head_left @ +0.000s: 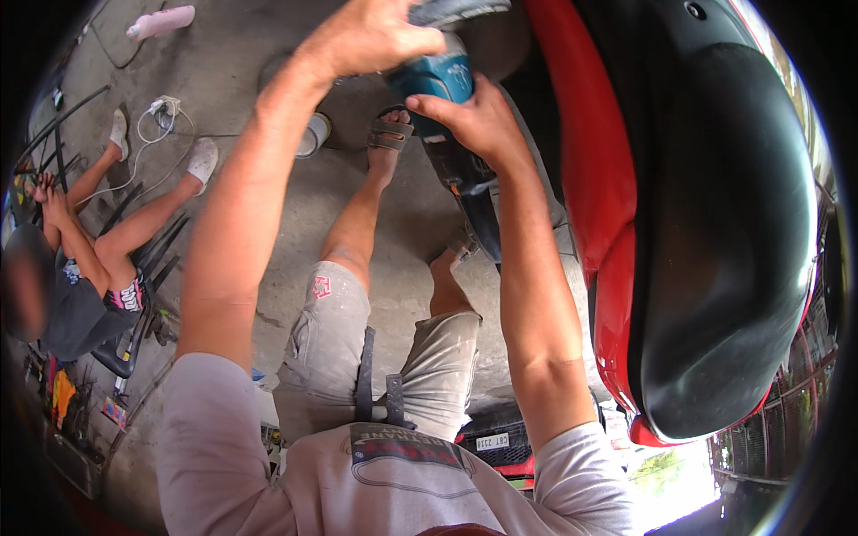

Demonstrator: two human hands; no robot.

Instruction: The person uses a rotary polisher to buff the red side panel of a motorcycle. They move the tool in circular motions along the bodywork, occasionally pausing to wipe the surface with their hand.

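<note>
A teal and black power tool (444, 76), shaped like an angle grinder, is held up in front of me between my two hands. My left hand (380, 36) closes on its head end near the top edge of the view, where a dark grey rounded part (460, 11) shows, slightly blurred. My right hand (483, 121) wraps round the teal body, its thumb lying across the near side. The black rear of the tool points down toward my feet. Just right of my right hand stands a scooter with red side panels (585, 116) and a long black seat (737, 250).
At the left, another person (80, 295) sits low, legs stretched out. A white extension socket (165, 107) and its cord lie on the concrete floor (250, 179). A round can (313, 134) and a pink bottle (163, 21) are farther off. Behind me is a black crate (492, 438).
</note>
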